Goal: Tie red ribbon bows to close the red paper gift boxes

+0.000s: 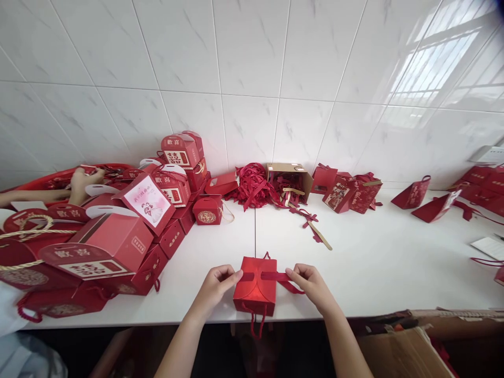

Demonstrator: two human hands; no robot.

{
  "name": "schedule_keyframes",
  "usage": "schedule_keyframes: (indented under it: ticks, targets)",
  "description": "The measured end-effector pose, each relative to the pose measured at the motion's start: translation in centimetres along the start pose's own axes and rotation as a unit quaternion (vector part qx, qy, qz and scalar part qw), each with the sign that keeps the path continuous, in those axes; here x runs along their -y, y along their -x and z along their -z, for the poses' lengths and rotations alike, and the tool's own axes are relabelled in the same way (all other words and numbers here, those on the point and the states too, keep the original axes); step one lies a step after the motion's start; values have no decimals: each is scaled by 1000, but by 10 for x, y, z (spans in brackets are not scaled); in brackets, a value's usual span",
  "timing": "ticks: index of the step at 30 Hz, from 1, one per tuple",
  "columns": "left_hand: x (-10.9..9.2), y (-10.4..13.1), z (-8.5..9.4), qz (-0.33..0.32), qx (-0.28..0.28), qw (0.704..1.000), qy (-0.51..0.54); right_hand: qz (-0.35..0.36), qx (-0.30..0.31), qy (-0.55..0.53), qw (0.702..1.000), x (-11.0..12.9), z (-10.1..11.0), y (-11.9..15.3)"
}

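1 glossy red box [256, 289], curved flaps [246, 287]; right fingers [290, 272] pinch flat ribbon [273, 276].

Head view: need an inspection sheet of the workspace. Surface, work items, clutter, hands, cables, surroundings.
Surface: white table, a seam running back from the box.
Work items: red box near the front edge; dark red ribbon across its upper face, hidden mid-span.
Clutter: stacked boxes left; ribbon pile and opened carton at the back.
Hands: right hand pinches the ribbon; left hand at its other end, grip unclear.
Cables: nothing seen.
Surroundings: tiled wall behind; another person's hand at far left.
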State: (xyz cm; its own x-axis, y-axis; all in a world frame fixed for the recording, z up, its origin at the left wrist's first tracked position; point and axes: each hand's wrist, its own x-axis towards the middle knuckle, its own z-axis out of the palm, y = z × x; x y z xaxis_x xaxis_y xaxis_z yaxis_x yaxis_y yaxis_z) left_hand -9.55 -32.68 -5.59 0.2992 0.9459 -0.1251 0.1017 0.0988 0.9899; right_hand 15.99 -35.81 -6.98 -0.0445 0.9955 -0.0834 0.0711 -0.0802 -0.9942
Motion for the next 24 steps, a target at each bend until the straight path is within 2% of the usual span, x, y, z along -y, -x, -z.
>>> schedule_keyframes:
  ticks: [2, 5, 7, 9, 10, 12, 14, 15, 16, 18, 19, 20, 22, 24]
  targets:
    - [0, 3, -11, 5, -1, 998, 58, 6, -26, 11, 1000, -2, -1, -2]
    - [-4, 8, -32, 7, -35, 994, 100, 34, -70, 31, 996, 0, -1, -8]
    - [-5, 9, -41, 10, -58, 994, 91, 57, -102, 53, 992, 2, 1, -12]
    - [-4, 8, -40, 3, -83, 995, 48, 82, -160, 82, 980, 3, 4, -14]
    - [-2, 7, -37, -12, -112, 994, 11, 96, -198, 96, 971, 3, 5, -13]
    - [4, 6, -26, -58, -219, 971, -78, 119, -255, 118, 952, 1, 9, -9]
    - [9, 10, -16, -96, -306, 935, -152, 105, -231, 119, 960, -3, 10, 0]
    - [11, 14, -14, -99, -306, 931, -173, 83, -187, 110, 973, -5, 10, 5]
    - [11, 19, -13, -89, -270, 941, -182, 58, -135, 96, 985, -6, 9, 10]
    - [10, 31, -19, -48, -143, 973, -174, 22, -45, 63, 997, -9, 4, 20]
    - [8, 36, -24, -28, -89, 982, -166, 16, -19, 49, 998, -11, 1, 24]
    - [7, 39, -29, -15, -59, 985, -160, 15, -8, 39, 999, -12, -2, 27]
    - [5, 41, -40, -9, -65, 986, -155, 11, -13, 27, 999, -14, -7, 32]
    - [5, 38, -47, -21, -106, 983, -147, -2, -30, 32, 999, -16, -10, 36]
